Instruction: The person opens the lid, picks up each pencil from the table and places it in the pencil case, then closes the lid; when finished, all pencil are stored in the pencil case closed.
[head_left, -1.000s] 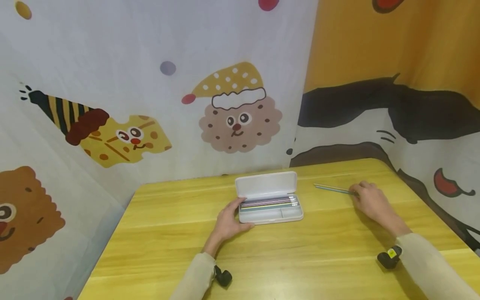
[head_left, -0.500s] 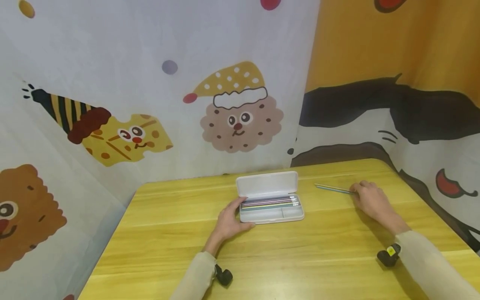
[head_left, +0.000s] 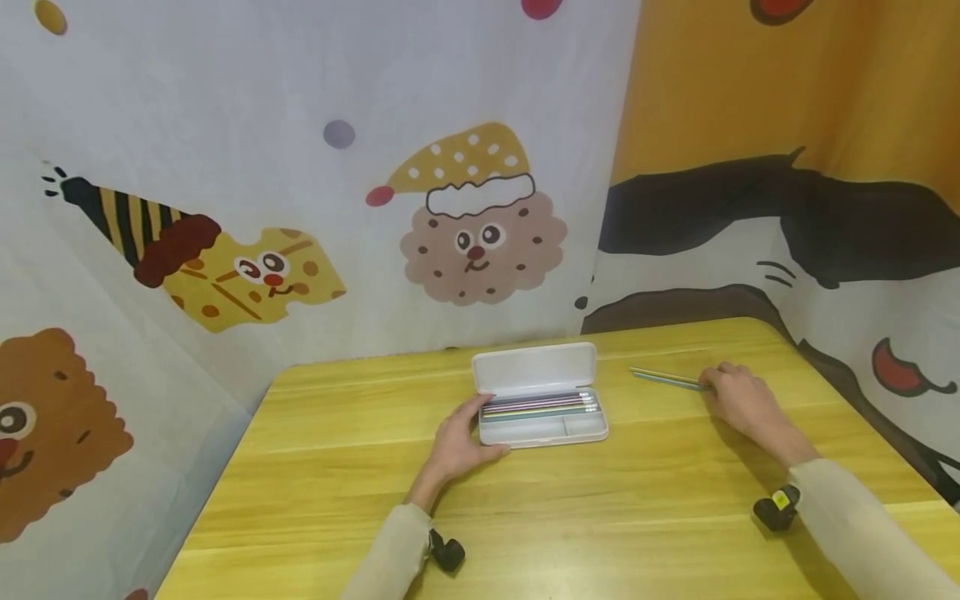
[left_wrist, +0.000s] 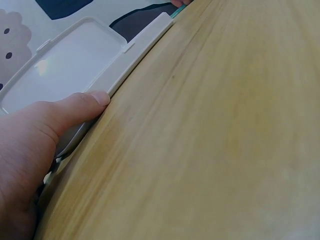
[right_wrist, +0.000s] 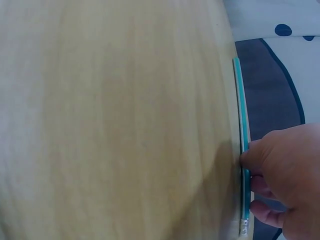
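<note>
A white pencil case (head_left: 525, 432) lies on the table with its lid raised at the back. Inside its rear compartment rest several pencils (head_left: 536, 407) in different colours, their metal ends to the right. My left hand (head_left: 457, 446) grips the case's left end, thumb along the front edge and fingers at the back corner. In the left wrist view the thumb (left_wrist: 82, 107) presses on the front wall. To the right of the case, my right hand (head_left: 742, 404) pinches a teal pencil (right_wrist: 242, 110) low over the tabletop. A second, yellowish pencil (head_left: 656, 372) lies alongside it, partly hidden by the fingers.
The yellow wood-grain table (head_left: 570, 517) ends at the back against a cloth (head_left: 247, 100) printed with cartoon figures. Small compartments fill the front of the case, split by a divider (head_left: 564, 427). Black cameras (head_left: 447, 552) sit on both wrists.
</note>
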